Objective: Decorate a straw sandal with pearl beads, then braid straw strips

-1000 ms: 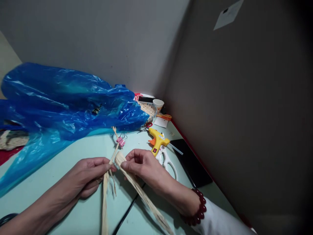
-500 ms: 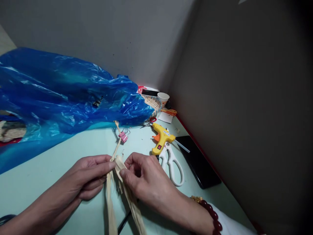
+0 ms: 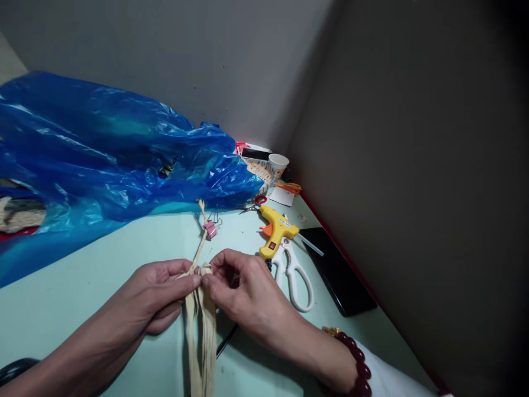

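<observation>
My left hand point(image 3: 165, 292) pinches a pale, straw-coloured braid point(image 3: 200, 247) of raffia-like fibre between thumb and fingers. From this grip the braid runs up to a pink binder clip point(image 3: 210, 229), which is clamped on it near its far end. My right hand point(image 3: 243, 284) is closed on a wide raffia strand point(image 3: 208, 336), its folded upper part held between thumb and forefinger right beside the left fingertips. Another loose strand point(image 3: 192, 336) hangs from the left hand toward the front edge. The exact crossing of the strands is partly hidden by my fingers.
A large blue plastic bag point(image 3: 103, 143) lies across the back left. To the right are a yellow glue gun point(image 3: 276, 229), white-handled scissors point(image 3: 306, 292) and a black tablet-like slab point(image 3: 341, 275). A paper cup point(image 3: 279, 161) and a woven basket point(image 3: 264, 173) stand in the corner.
The right hand has brought its strand inward against the left hand's fingers, so the strand hangs nearly straight down instead of slanting right. The camera view has shifted slightly.
</observation>
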